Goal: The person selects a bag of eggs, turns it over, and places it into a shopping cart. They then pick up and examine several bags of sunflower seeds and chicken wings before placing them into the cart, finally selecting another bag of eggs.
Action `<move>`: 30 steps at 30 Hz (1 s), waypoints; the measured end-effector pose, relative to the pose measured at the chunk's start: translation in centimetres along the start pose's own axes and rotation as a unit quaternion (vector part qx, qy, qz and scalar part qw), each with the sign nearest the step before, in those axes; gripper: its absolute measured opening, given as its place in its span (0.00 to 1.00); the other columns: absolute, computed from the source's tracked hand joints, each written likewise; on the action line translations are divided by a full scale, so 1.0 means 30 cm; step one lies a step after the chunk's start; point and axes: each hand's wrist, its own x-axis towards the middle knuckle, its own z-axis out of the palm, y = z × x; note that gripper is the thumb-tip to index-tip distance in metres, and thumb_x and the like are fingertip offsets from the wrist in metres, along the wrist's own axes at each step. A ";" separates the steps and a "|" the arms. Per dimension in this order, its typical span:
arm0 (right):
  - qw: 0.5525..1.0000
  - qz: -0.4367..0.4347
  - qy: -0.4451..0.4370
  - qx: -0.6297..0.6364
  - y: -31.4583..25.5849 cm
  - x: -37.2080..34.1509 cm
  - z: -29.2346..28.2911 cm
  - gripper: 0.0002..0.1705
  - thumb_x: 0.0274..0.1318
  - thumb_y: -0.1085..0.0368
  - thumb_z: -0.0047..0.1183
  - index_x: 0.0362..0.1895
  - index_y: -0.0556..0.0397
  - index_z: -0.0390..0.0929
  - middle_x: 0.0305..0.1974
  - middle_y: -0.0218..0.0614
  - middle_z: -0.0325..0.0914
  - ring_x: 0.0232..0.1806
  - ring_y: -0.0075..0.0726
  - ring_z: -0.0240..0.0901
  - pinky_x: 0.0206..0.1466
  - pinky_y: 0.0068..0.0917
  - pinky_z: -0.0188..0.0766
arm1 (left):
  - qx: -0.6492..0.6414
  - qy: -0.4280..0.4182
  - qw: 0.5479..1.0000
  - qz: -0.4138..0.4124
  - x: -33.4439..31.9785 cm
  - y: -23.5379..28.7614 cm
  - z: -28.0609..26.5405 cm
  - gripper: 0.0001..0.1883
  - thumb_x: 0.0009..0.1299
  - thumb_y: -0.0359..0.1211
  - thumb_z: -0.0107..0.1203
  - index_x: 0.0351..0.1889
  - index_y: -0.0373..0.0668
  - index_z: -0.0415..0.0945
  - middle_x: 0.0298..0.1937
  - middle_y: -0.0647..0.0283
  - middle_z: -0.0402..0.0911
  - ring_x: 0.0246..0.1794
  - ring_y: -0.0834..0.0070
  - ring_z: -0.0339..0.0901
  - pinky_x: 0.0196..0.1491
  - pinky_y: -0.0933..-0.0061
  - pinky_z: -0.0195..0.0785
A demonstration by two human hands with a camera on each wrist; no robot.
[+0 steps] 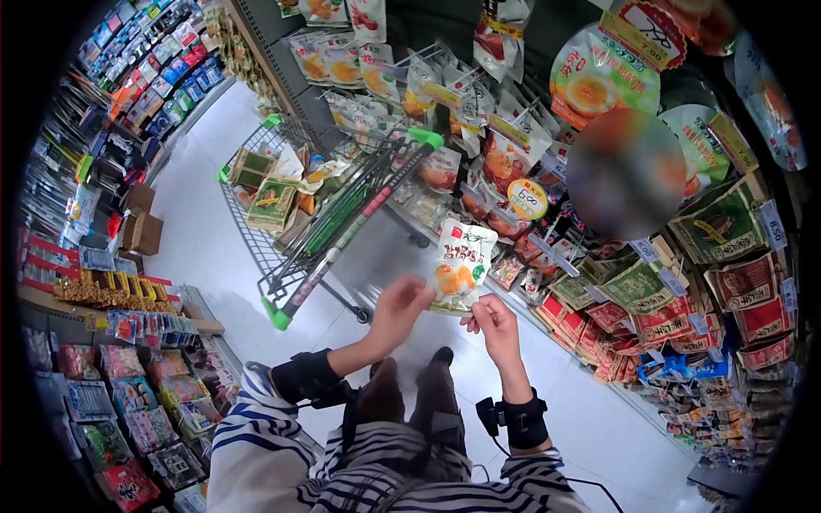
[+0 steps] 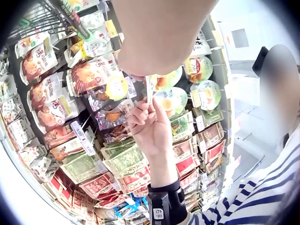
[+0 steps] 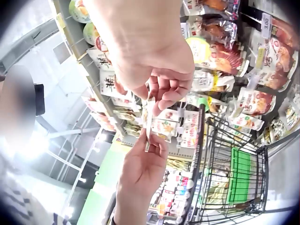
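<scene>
A white snack packet (image 1: 463, 263) with orange food pictured on it is held upright between both hands in the head view. The left hand (image 1: 402, 309) pinches its lower left edge, and the right hand (image 1: 496, 327) pinches its lower right corner. Seen edge-on in the right wrist view, the packet (image 3: 149, 119) is a thin strip between the left hand (image 3: 143, 171) below and the right hand (image 3: 154, 65) above. In the left wrist view the right hand (image 2: 152, 131) holds the packet (image 2: 149, 89) by thumb and fingers; the left hand's fingers are mostly hidden behind its wrist.
A shopping cart (image 1: 299, 214) holding several green and other packets stands ahead on the left. Racks of hanging packets (image 1: 633, 282) run along the right. More shelves with goods (image 1: 154, 402) line the left side. White floor (image 1: 205, 188) lies between.
</scene>
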 end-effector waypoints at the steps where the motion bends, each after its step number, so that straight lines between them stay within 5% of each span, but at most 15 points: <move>1: 1.000 -0.001 -0.011 0.004 -0.026 -0.017 0.032 0.06 0.55 0.67 0.42 0.30 0.57 0.67 0.21 0.30 0.70 0.21 0.18 0.64 0.25 0.14 0.60 | -0.005 -0.007 1.000 0.014 -0.027 0.031 -0.020 0.05 0.62 0.29 0.50 0.31 0.39 0.66 0.25 0.71 0.68 0.27 0.88 0.64 0.30 0.86 0.58; 8: 0.998 -0.022 -0.061 0.006 -0.113 -0.072 0.300 0.06 0.55 0.68 0.43 0.29 0.58 0.67 0.18 0.28 0.68 0.19 0.17 0.64 0.23 0.15 0.61 | -0.014 0.010 0.998 0.059 -0.212 0.183 -0.229 0.05 0.61 0.28 0.51 0.31 0.37 0.67 0.24 0.70 0.69 0.26 0.87 0.66 0.29 0.86 0.60; 16: 0.998 -0.041 -0.051 -0.018 -0.086 -0.172 0.814 0.07 0.53 0.67 0.45 0.25 0.57 0.67 0.15 0.29 0.69 0.15 0.18 0.66 0.16 0.11 0.55 | 0.038 0.029 0.991 0.125 -0.464 0.247 -0.688 0.03 0.62 0.24 0.48 0.32 0.37 0.65 0.28 0.68 0.68 0.28 0.86 0.67 0.31 0.85 0.60; 25: 0.995 -0.021 -0.076 -0.053 0.009 -0.208 1.313 0.07 0.53 0.67 0.45 0.25 0.57 0.68 0.14 0.30 0.70 0.12 0.14 0.62 0.12 0.10 0.52 | -0.001 0.084 0.990 0.109 -0.679 0.313 -1.128 0.03 0.62 0.26 0.48 0.31 0.35 0.67 0.27 0.69 0.70 0.28 0.87 0.66 0.32 0.86 0.60; 30: 0.991 0.013 -0.124 -0.043 -0.001 -0.176 1.462 0.08 0.52 0.67 0.46 0.25 0.57 0.67 0.15 0.26 0.67 0.17 0.17 0.66 0.18 0.13 0.58 | 0.011 0.131 0.986 0.105 -0.701 0.340 -1.271 0.03 0.62 0.26 0.49 0.30 0.37 0.66 0.25 0.70 0.69 0.25 0.88 0.65 0.30 0.88 0.58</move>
